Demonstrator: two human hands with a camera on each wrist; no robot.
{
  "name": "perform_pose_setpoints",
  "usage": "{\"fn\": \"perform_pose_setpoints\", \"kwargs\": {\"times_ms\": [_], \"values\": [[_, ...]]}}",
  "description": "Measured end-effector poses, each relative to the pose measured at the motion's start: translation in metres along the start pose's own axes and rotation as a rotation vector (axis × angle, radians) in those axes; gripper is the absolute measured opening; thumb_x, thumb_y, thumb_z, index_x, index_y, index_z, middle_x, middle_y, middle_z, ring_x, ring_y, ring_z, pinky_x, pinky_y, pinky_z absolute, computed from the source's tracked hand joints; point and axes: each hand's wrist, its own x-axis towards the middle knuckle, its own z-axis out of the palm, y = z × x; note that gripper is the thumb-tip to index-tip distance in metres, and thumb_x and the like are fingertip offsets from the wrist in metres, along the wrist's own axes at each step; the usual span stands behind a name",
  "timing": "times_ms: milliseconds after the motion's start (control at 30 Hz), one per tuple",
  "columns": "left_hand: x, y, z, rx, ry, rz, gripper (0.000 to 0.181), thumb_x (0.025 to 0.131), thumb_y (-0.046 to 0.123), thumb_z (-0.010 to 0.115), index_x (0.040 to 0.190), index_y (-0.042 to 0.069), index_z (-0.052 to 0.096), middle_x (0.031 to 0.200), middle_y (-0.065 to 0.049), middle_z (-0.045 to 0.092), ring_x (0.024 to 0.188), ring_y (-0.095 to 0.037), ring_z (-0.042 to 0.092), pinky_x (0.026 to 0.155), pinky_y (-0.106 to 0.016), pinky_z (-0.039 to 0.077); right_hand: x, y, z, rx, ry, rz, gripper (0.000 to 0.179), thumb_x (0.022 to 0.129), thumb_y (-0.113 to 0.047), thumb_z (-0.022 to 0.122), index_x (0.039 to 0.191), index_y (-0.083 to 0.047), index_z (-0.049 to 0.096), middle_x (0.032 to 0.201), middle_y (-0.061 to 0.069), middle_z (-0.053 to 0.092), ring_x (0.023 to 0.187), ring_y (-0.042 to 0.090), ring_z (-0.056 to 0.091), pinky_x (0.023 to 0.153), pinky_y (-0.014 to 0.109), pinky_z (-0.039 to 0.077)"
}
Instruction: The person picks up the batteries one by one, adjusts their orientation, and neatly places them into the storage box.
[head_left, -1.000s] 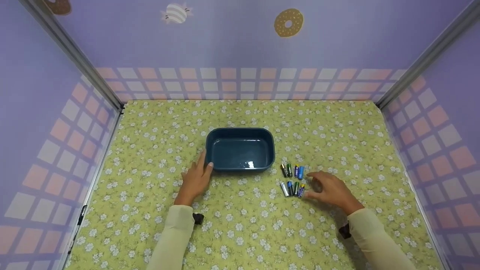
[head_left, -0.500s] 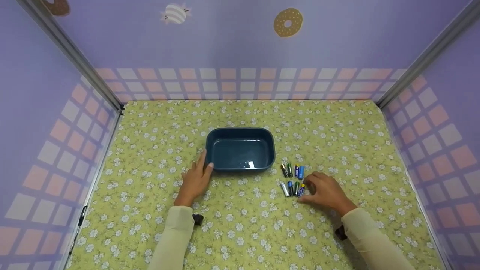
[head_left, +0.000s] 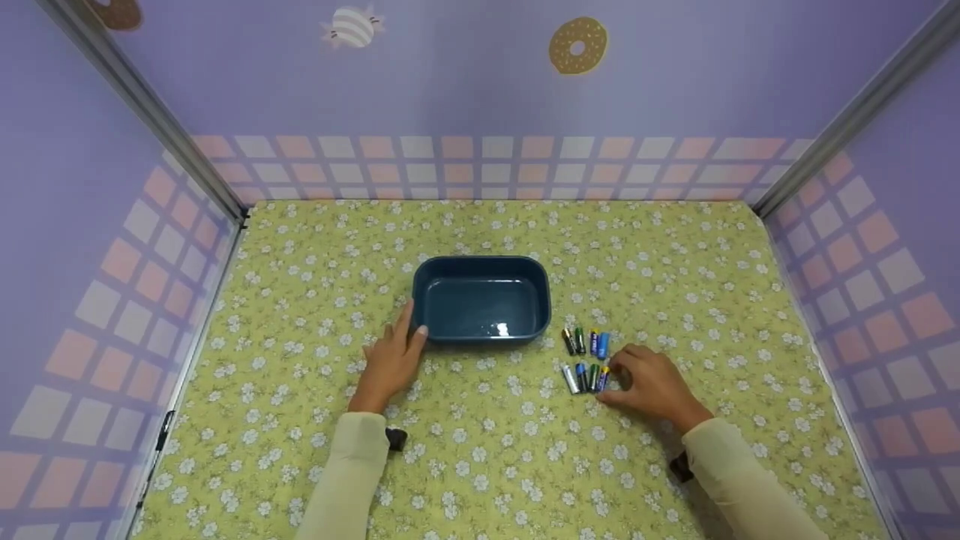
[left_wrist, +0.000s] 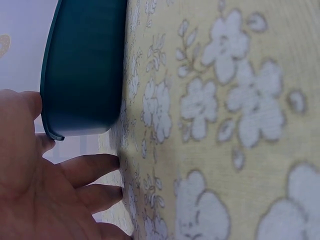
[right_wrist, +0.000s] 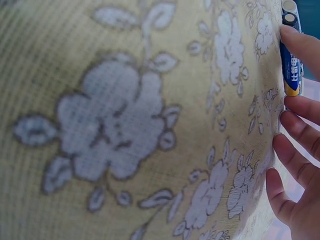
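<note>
A dark teal rectangular dish (head_left: 481, 300) sits mid-table with nothing in it. My left hand (head_left: 390, 361) rests at its near left corner, thumb by the rim and fingers extended; in the left wrist view, the lower fingertips (left_wrist: 106, 197) reach the cloth beside the dish wall. Right of the dish lie small batteries in two short rows. At the right end of the nearer row, my right hand (head_left: 651, 382) pinches a blue battery with a yellow end (right_wrist: 291, 70), thumb at one end and index finger at the other. Its remaining fingers spread over the cloth.
The farther row has several batteries, with a light blue battery (head_left: 604, 345) at its right end. A silver battery (head_left: 571, 379) lies leftmost in the nearer row. Flowered yellow cloth (head_left: 480, 465) covers the table. Purple walls (head_left: 480, 97) enclose the back and both sides.
My right hand has moved slightly left onto the end battery of the nearer row, its thumb and index finger closing on the ends. The left hand and dish have stayed put.
</note>
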Motion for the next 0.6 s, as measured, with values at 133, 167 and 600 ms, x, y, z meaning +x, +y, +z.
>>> {"fn": "perform_pose_setpoints", "kwargs": {"times_ms": [133, 167, 600], "values": [[0.0, -0.0003, 0.0001, 0.003, 0.006, 0.007, 0.073, 0.104, 0.07, 0.025, 0.165, 0.04, -0.001, 0.171, -0.011, 0.02, 0.155, -0.049, 0.015, 0.113, -0.081, -0.007, 0.0001, -0.0008, -0.0001, 0.001, 0.003, -0.004, 0.05, 0.076, -0.063, 0.083, 0.102, -0.022, 0.072, 0.096, -0.006, 0.065, 0.076, 0.008, 0.054, 0.068, 0.034, 0.05], [-0.0001, -0.0001, 0.0, 0.004, 0.008, 0.008, 0.073, 0.104, 0.07, 0.025, 0.165, 0.04, -0.001, 0.171, -0.011, 0.019, 0.155, -0.049, 0.015, 0.113, -0.081, -0.006, 0.0, -0.001, -0.0004, 0.004, 0.001, 0.0, 0.049, 0.076, -0.063, 0.083, 0.102, -0.022, 0.072, 0.096, -0.007, 0.065, 0.076, 0.008, 0.054, 0.069, 0.034, 0.05], [-0.0008, 0.0004, -0.0007, 0.014, -0.001, 0.007, 0.073, 0.104, 0.069, 0.025, 0.165, 0.039, -0.001, 0.17, -0.014, 0.02, 0.155, -0.05, 0.015, 0.113, -0.081, -0.006, -0.0013, -0.0013, -0.0051, 0.069, -0.005, 0.062, 0.044, 0.077, -0.06, 0.084, 0.102, -0.026, 0.07, 0.094, -0.009, 0.063, 0.072, 0.005, 0.049, 0.066, 0.03, 0.045]]}}
